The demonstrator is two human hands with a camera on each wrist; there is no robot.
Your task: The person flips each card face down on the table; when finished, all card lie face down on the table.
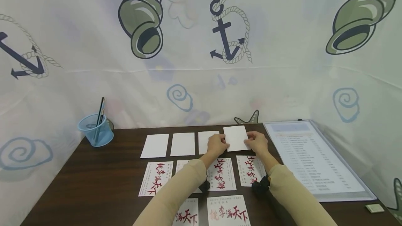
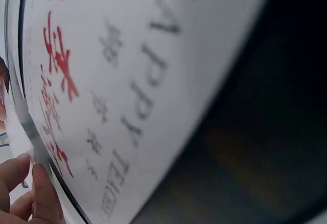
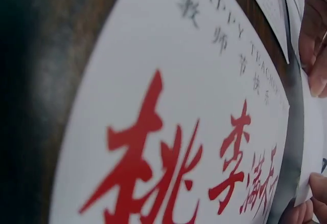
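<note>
A blank white card (image 1: 235, 136) is held between both hands, slightly tilted, at the right end of a row of white cards. My left hand (image 1: 216, 145) pinches its lower left edge with thumb and fingers. At its right edge, my right hand (image 1: 258, 143) grips it the same way. Beside the left hand lies another white card (image 1: 205, 139), partly covered by it. Below the hands are printed cards with red Chinese characters, including a middle card (image 1: 222, 177) and a right card (image 1: 248, 171). In the left wrist view, a printed card (image 2: 138, 70) fills the middle.
Two more white cards (image 1: 154, 145) lie to the left. Printed cards (image 1: 228, 208) continue toward the front, partly behind my left sleeve. A blue pen cup (image 1: 98, 136) stands back left. At right are a printed sheet in a clear holder (image 1: 343, 195) and a small pale block (image 1: 374, 208).
</note>
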